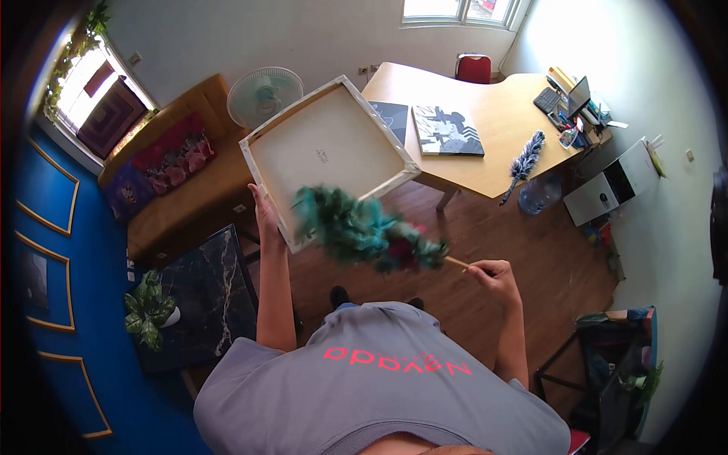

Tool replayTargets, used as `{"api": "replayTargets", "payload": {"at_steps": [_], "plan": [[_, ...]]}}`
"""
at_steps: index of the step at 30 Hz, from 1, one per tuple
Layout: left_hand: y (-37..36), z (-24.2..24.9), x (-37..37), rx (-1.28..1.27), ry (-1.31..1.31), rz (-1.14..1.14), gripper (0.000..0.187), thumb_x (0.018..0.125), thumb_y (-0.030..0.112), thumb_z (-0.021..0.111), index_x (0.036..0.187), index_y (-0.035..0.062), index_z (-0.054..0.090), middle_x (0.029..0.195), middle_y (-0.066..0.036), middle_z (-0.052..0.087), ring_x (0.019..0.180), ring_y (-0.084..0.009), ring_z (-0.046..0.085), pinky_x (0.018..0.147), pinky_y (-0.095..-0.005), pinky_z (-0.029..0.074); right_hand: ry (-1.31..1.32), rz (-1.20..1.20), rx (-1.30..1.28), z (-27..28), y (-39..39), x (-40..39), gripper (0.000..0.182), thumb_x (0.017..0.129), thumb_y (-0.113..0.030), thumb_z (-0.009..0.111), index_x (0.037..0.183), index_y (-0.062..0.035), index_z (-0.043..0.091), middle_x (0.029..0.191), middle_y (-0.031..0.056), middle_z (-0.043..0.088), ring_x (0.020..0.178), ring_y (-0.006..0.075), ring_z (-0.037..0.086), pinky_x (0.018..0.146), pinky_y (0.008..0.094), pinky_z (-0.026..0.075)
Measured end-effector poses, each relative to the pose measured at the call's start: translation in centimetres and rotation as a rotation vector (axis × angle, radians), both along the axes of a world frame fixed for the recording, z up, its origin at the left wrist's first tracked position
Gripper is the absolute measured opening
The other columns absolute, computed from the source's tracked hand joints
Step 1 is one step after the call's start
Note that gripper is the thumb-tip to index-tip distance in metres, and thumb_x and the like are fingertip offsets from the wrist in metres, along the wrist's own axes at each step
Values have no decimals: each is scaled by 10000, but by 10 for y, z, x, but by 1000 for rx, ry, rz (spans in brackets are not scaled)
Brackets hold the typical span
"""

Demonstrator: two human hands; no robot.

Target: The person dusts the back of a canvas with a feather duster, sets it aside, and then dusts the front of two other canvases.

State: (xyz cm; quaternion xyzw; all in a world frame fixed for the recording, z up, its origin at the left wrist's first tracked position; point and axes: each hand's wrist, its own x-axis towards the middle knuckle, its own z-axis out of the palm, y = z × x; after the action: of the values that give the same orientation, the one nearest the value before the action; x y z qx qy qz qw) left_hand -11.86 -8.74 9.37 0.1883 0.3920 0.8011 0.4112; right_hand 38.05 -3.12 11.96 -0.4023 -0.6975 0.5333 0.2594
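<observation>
Wooden floor; canvas, feather duster, centre frame.
Left hand clasps canvas edge, presumably steadying it; right hand's fingers pinch the duster's handle.

An orange-brown sofa backs onto the left side of the room, with a red floral cushion on it and an electric fan just beside it. A red chair stands behind the wooden bench, which carries a keyboard and a screen. A clear water jug (bluish, near the bench's edge) sits on the floor. Gold frames hang on the blue wall, near a leafy potted plant.
</observation>
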Motion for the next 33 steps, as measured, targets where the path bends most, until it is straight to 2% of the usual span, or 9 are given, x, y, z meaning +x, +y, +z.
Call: {"api": "replayTargets", "payload": {"at_steps": [1,3,4,8,16,21,24,29,33], "plan": [[0,2,2,-1,2,-1,737,997,645,348,1398,37,459,1233,-74,588,1073,-171,584,928,-312,492,2,-1,-1,-1,0,0,198,963,-174,667,933,4,749,631,-65,544,559,15,420,485,203,310],[0,8,7,-11,20,84,682,1006,609,387,1397,55,462,1257,-68,577,1104,-170,570,928,-311,491,147,-300,-43,-4,1,0,205,975,-177,653,932,-1,750,603,-86,454,523,-2,357,453,198,243],[1,6,5,-12,22,83,682,1006,609,387,1397,55,462,1257,-68,577,1104,-170,570,928,-311,491,253,-334,-78,-8,1,-1,218,983,-186,643,923,-5,748,590,-97,428,502,-12,314,444,192,204],[4,9,8,38,-46,31,635,1011,580,416,1397,78,466,1254,-52,578,1112,-175,570,935,-311,487,328,-306,-141,-10,-2,-7,239,989,-200,636,919,2,743,582,-101,417,489,-13,304,439,193,201],[7,4,16,25,-78,-31,618,1010,580,421,1389,95,480,1226,-31,585,1096,-155,570,928,-300,483,395,-367,-54,-8,15,-18,294,999,-256,618,932,12,721,551,-103,380,466,-6,281,432,212,179],[3,7,25,-21,-34,-104,605,1003,579,442,1354,92,513,1130,-8,606,994,-115,592,833,-267,508,330,-483,-18,6,28,-21,328,1013,-275,593,908,11,714,528,-88,363,441,0,270,425,222,168],[1,11,34,-4,-47,-165,597,999,575,459,1338,87,521,1082,-7,614,937,-115,609,775,-260,522,400,-366,-73,8,34,-22,289,999,-247,620,913,5,731,537,-98,381,458,-6,292,426,214,182],[4,23,45,-26,-22,-155,604,989,581,475,1310,73,531,1037,-9,620,899,-114,616,749,-267,528,386,-503,-18,19,42,-46,295,1006,-244,611,890,2,726,528,-95,379,446,-1,276,425,218,176],[4,20,44,-20,60,-192,602,994,574,475,1296,57,535,1060,-13,624,910,-111,616,758,-265,526,472,-421,-39,24,51,-42,295,1004,-249,615,885,-3,728,539,-100,377,457,-5,279,429,214,174]]}}
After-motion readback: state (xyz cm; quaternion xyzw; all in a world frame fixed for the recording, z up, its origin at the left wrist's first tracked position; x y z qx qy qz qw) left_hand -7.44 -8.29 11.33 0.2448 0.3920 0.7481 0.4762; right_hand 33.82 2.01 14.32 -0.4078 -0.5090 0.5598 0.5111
